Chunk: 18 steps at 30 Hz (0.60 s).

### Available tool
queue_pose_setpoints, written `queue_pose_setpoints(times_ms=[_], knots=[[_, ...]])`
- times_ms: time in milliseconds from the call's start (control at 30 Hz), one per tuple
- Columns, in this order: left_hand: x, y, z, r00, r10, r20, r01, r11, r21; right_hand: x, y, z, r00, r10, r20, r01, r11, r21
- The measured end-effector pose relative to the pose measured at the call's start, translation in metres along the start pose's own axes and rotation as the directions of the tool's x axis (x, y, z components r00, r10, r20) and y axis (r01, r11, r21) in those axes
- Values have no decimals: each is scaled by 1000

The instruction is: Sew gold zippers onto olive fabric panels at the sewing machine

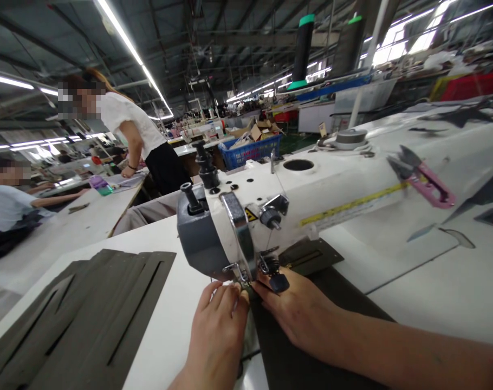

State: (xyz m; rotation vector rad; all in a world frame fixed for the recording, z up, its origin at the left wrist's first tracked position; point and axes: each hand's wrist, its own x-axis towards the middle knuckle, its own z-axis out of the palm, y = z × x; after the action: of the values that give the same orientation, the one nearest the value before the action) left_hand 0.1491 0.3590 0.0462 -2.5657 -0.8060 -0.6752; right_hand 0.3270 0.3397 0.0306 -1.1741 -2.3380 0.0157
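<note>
Right at the presser foot (243, 280), the left hand (218, 330) pinches the edge of the dark fabric panel (311, 346) while the right hand (295, 309) presses spread across it, below the white sewing machine head (246, 216), with more cut panels (88, 319) lying on the worktop (161, 281) to the left!
</note>
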Motion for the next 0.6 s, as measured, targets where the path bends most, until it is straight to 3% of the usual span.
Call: queue_pose_setpoints(times_ms=[600], knots=[[1, -5, 7, 1000, -19, -15, 18, 998, -56, 4, 4, 2, 1000, 3, -15, -3, 1000, -21]])
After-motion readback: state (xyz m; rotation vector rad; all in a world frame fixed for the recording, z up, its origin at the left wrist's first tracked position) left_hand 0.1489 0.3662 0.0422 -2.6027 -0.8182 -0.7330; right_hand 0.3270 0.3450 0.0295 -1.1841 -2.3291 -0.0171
